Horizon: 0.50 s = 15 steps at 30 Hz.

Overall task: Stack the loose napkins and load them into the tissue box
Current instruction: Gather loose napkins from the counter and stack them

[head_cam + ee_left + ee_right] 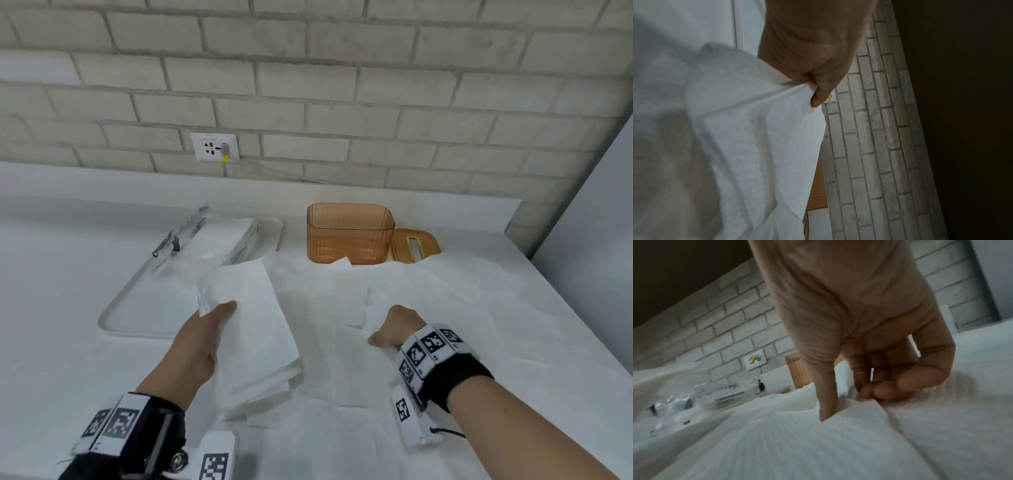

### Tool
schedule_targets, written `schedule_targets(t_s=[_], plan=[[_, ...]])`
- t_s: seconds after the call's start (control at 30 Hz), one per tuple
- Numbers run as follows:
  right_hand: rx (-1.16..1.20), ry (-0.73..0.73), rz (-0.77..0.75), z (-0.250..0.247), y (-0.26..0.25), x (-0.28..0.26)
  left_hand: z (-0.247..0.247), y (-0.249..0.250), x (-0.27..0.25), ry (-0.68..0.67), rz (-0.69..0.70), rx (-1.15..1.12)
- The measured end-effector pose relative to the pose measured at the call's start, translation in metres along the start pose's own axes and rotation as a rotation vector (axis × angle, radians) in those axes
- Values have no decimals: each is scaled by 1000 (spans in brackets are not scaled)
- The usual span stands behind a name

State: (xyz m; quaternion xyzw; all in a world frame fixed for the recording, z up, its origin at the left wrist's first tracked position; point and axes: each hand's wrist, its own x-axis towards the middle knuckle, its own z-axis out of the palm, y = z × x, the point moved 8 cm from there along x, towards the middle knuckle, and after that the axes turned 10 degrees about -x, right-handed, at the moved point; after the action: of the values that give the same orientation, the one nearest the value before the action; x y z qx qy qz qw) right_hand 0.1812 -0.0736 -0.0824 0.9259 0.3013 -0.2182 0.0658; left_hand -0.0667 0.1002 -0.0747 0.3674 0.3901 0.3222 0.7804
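White napkin stack [253, 329] sits pinched in my left hand [202, 346], lifted off the desk [51, 359]. My right hand [397, 329] curls, thumb tucked under a loose napkin [797, 434]. Orange tissue box [349, 233] stands open behind, lid [414, 245] beside it.

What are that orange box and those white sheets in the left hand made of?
The orange box looks like translucent ribbed plastic: glossy, and light passes through its walls. The white sheets look like soft matte paper tissue, faintly textured, bending limply in the left hand.
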Motion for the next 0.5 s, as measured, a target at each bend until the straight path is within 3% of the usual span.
schedule_targets(t_s=[0.23,0.37,0.5], plan=[[299,-25,23,-20,13,-3,-20,3,4,-46,-34,7],[454,269,26,-73,28,-5,-26,4,9,-40,-36,23],[589,530,-116,-121,5,-17,-28,6,13,-27,-43,22]])
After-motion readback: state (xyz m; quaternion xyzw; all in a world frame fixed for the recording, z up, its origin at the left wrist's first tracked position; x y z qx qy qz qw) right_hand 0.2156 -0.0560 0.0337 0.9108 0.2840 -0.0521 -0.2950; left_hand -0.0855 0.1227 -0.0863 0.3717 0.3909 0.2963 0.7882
